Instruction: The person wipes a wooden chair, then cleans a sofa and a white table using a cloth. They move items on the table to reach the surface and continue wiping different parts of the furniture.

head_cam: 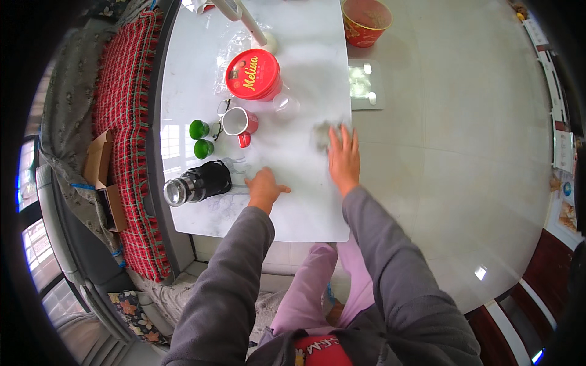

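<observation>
My right hand (344, 158) is at the right edge of the white marbled table (293, 215), fingers stretched forward over a blurred grey cloth (322, 136). The cloth shows beside the fingers; my thumb is hidden. My left hand (266, 188) is low over the tabletop with its thumb out to the right, holding nothing. To its left lies a glass bottle (175, 192) in a black sleeve (210, 178). Beyond it stands a red mug (247, 122) with a white inside, handle towards me. Two green cups (199, 130) (203, 149) and a pair of glasses (217, 130) are left of the mug.
Farther back are a red lidded tub (253, 74), a clear plastic lid (286, 106), clear wrapping (223, 64) and a white stand (256, 29). A red bucket (364, 27) and a glass scale (366, 84) are on the floor. A sofa with a red woven cover (126, 100) borders the left side.
</observation>
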`<state>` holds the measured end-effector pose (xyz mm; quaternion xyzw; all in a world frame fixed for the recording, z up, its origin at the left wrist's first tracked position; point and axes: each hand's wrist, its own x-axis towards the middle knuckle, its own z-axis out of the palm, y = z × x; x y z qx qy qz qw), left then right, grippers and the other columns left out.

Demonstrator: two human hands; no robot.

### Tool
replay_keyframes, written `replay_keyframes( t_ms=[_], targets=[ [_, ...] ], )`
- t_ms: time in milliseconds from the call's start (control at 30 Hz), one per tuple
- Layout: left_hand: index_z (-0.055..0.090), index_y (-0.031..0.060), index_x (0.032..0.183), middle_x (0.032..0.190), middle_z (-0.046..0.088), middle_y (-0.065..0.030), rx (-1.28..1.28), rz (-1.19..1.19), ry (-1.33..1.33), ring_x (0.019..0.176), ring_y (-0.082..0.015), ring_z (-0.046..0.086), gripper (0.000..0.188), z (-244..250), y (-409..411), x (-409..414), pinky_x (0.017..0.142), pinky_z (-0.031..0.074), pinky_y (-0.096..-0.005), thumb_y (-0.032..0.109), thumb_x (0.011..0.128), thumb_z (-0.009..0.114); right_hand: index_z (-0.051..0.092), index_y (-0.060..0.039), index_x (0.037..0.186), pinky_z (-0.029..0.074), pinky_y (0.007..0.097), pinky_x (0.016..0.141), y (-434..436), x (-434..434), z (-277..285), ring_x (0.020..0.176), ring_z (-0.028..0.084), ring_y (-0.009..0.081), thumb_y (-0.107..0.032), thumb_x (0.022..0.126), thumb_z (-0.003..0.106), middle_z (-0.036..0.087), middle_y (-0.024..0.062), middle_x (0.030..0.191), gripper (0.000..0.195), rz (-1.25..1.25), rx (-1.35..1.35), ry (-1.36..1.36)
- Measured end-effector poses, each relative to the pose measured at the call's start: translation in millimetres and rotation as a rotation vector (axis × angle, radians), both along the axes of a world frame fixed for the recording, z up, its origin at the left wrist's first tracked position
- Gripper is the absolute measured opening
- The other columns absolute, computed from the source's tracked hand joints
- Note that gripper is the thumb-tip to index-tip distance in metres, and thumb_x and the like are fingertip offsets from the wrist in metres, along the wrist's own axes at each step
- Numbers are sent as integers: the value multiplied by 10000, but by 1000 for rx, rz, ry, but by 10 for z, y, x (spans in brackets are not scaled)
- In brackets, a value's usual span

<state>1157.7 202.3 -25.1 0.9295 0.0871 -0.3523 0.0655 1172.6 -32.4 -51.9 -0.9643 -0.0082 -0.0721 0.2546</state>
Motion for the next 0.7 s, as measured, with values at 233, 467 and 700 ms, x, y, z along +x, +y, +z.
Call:
replay_keyframes(
  t_ms=[233, 467, 700],
  targets=[
    [576, 54, 1092, 1086, 686, -127, 64, -74, 40, 1035, -328, 650, 677, -29, 75, -27, 979, 399, -581, 488, 658, 860, 406, -127, 1467, 432, 446, 1003, 70, -82, -99, 1219, 491, 392, -83, 934, 593, 474, 212, 1329, 567, -370, 490, 122],
    [556, 65, 994, 1016, 614, -140, -458, -39, -235, 976, -380, 596, 225, 332, -1320, 485, 804, 495, -438, 207, 877, 685, 358, -47, 1490, 381, 429, 1055, -103, -1683, 176, 1243, 478, 385, -48, 949, 519, 484, 215, 1339, 565, -400, 785, 404],
    [548, 31, 1303, 1395, 515, -208, -487, 30, -928, 1346, -412, 418, 368, -350, -1917, 2407, 1098, 363, -448, 82, 939, 549, 444, -25, 1430, 404, 411, 1021, -250, -139, -143, 1196, 528, 366, -136, 981, 523, 549, 213, 1300, 469, -266, 986, 279]
  ],
)
